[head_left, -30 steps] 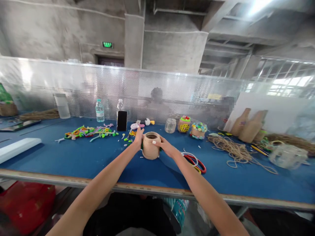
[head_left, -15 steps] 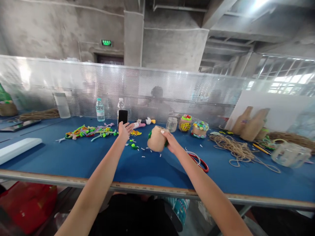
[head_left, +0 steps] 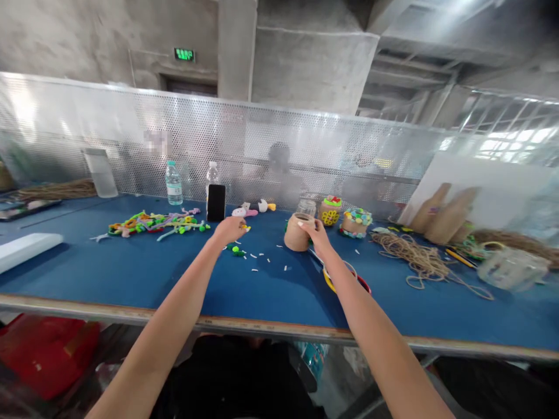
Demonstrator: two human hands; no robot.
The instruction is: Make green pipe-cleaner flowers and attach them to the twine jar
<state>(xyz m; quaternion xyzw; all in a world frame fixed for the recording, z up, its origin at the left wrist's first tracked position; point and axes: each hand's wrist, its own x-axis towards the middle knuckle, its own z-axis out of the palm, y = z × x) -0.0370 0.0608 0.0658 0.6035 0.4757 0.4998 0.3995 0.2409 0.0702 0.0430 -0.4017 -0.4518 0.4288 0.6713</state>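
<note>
A twine-wrapped jar [head_left: 297,234] stands on the blue table [head_left: 262,297], its round opening facing up. My right hand [head_left: 318,234] grips its right rim, with the thumb at the edge. To the left, my left hand [head_left: 230,229] is closed on a small yellow piece [head_left: 246,227], which sticks out at the fingertips. Green pompom bits [head_left: 236,251] and white paper scraps [head_left: 261,254] lie between the hands and in front of them. Scissors with yellow and red handles [head_left: 329,280] lie partly under my right forearm.
Behind my left hand stand a black phone [head_left: 216,202] and bottles [head_left: 173,185]. Colourful fuzzy strands [head_left: 151,224] lie at left. Two decorated jars [head_left: 330,212], loose twine [head_left: 413,253], wrapped bottles [head_left: 449,216] and a clear jar [head_left: 510,269] are at right.
The wrapped jar has moved right and back, from tilted in the air to upright on the table. My left hand has gone from spread fingers to closed on a yellow piece.
</note>
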